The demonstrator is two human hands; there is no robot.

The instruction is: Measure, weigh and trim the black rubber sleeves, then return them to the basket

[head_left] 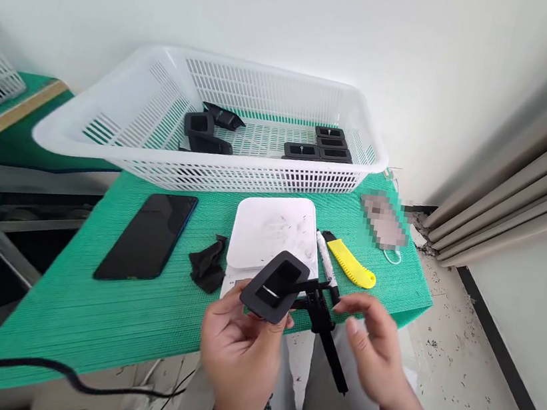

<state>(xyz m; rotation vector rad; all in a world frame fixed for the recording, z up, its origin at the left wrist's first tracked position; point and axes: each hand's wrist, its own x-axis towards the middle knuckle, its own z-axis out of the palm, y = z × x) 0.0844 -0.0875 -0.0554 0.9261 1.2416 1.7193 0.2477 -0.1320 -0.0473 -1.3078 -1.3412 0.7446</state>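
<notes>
My left hand (242, 349), a beaded bracelet at its wrist, grips a black plastic part (254, 293) with a rectangular flanged rim and a hollow opening. A black caliper (321, 325) sits with its jaws at the right side of the part, and its beam slants down to the right over my lap. My right hand (376, 346) is beside the caliper with thumb and forefinger apart. Its forefinger tip is close to the caliper; I cannot tell whether they touch. Behind the part is a white kitchen scale (275, 229), its front partly hidden.
A white perforated basket (208, 166) at the back holds several similar black parts (333, 154). On the green-covered table (70, 292) lie a dark smartphone (148, 235), a crumpled black scrap (208, 267), a marker pen (326, 257), a yellow utility knife (352, 264) and a blurred-out object (382, 221).
</notes>
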